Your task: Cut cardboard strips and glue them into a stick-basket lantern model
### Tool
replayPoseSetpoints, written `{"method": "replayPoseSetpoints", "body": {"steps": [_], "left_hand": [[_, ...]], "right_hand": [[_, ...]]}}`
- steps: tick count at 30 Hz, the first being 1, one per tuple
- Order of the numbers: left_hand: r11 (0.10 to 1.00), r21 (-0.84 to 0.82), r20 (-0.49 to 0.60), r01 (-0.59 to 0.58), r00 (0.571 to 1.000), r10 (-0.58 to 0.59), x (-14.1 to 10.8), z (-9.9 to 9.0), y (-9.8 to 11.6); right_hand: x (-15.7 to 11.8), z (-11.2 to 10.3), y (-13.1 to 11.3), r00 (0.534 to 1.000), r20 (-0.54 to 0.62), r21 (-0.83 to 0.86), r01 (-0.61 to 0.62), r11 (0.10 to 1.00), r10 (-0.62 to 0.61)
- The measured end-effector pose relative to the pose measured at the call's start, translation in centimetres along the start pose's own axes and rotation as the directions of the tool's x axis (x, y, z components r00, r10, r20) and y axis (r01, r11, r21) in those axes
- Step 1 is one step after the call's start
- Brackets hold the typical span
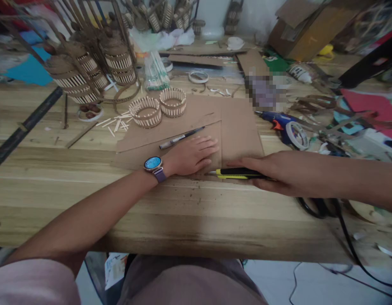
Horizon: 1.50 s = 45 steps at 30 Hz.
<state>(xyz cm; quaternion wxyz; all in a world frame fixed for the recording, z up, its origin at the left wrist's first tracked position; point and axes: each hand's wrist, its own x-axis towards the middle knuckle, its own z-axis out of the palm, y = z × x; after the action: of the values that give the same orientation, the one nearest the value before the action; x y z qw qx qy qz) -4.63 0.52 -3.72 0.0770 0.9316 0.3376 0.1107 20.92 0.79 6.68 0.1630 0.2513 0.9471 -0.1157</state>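
My left hand [194, 154] lies flat on a sheet of brown cardboard [238, 127], fingers stretched out to the right. In my right hand [275, 171] is a yellow and black utility knife [238, 173], its tip pointing left over the cardboard's near edge, close to my left fingers. A dark pen [181, 137] rests on the cardboard just beyond my left hand. Two small round slatted rings [145, 112] of pale sticks and brown bands stand at the cardboard's far left part.
Loose pale sticks [118, 123] lie left of the rings. Finished-looking slatted lanterns [73, 76] stand at the back left. A blue hot glue gun [275, 120] and a tape roll [296, 135] lie to the right. A black cable [345, 228] hangs over the front right edge.
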Motion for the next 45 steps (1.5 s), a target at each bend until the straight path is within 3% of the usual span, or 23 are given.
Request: {"method": "replayPoseSetpoints", "body": {"steps": [3, 7, 11, 18, 34, 45], "left_hand": [[1.0, 0.006, -0.008, -0.007, 1.0, 0.007, 0.0, 0.0, 0.0], [1.0, 0.016, -0.017, -0.016, 1.0, 0.017, 0.1, 0.0, 0.0], [1.0, 0.024, -0.005, -0.013, 1.0, 0.013, 0.1, 0.0, 0.1], [1.0, 0.014, 0.006, -0.02, 1.0, 0.019, 0.0, -0.1, 0.0], [0.999, 0.025, -0.016, -0.047, 0.999, 0.047, -0.2, 0.1, -0.1], [0.999, 0.011, 0.021, -0.036, 0.999, 0.035, -0.2, -0.1, -0.1]], "right_hand": [[1.5, -1.0, -1.5, 0.986, 0.142, -0.101, -0.072, 0.992, 0.086], [3.6, -2.0, -3.9, 0.97, 0.172, -0.247, -0.127, 0.961, 0.172], [5.0, -1.5, -5.3, 0.95, 0.226, -0.306, -0.138, 0.942, 0.213], [4.8, 0.5, -4.7, 0.984, 0.1, -0.394, -0.099, 0.914, 0.149], [4.7, 0.9, -4.1, 0.964, 0.205, -0.34, -0.091, 0.936, 0.169], [4.2, 1.3, -3.3, 0.973, 0.193, -0.318, -0.061, 0.946, 0.128]]}}
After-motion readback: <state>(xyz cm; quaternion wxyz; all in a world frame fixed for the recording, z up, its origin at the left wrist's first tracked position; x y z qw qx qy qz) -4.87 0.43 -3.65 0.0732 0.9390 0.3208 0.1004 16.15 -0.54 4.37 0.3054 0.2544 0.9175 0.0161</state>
